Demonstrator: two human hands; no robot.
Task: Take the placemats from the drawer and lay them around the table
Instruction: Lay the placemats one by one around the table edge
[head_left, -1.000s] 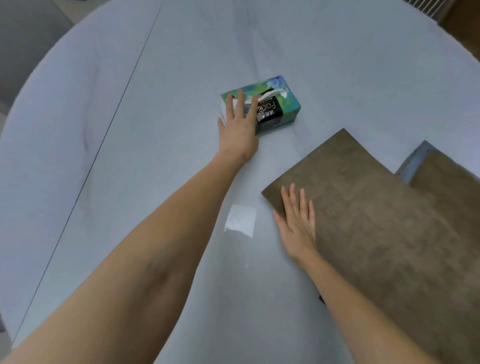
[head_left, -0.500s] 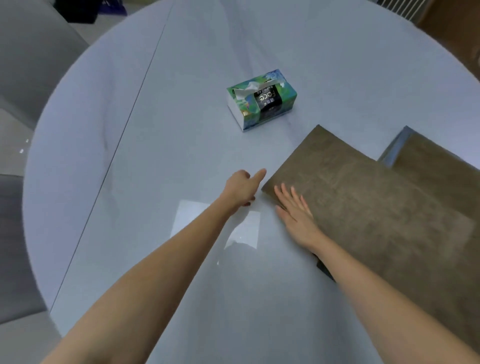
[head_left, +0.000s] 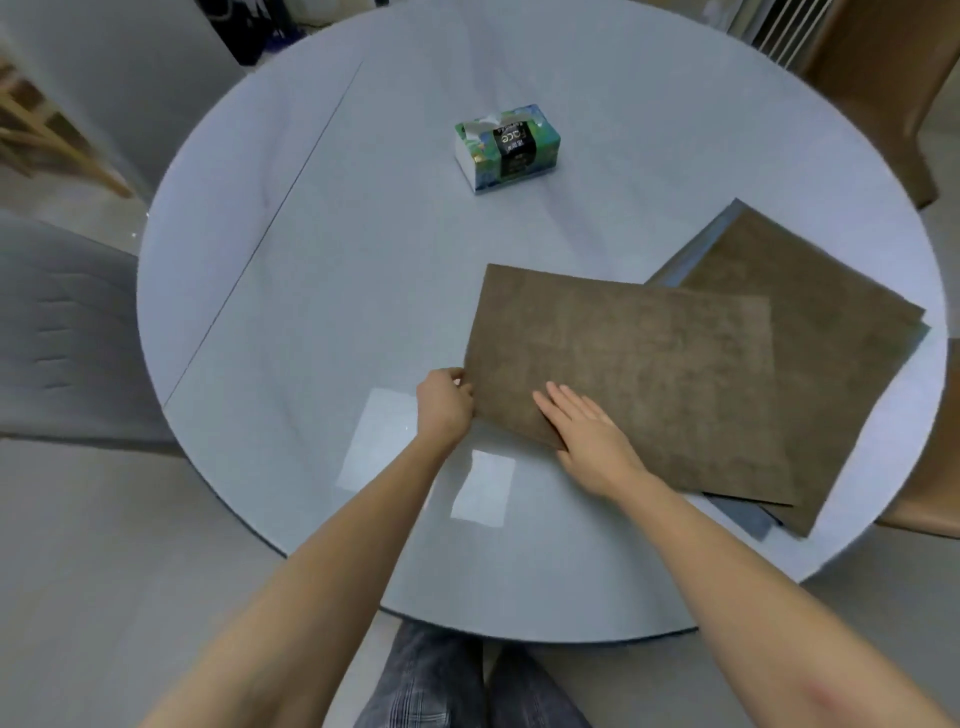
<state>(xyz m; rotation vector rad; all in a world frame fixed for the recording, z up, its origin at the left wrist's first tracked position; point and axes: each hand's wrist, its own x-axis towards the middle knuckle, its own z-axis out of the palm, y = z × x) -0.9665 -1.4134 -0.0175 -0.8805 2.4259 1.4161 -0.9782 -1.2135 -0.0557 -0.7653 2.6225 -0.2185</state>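
The top placemat lies skewed over a stack of placemats on the right half of the round desk. It looks thin, light and bendy, likely to flop if lifted by one corner, so opposite edges seem the safest hold. The left hand pinches its near-left corner; the right hand rests flat on it, fingers straight. A tissue box stands well apart toward the middle, and chairs ring the desk.
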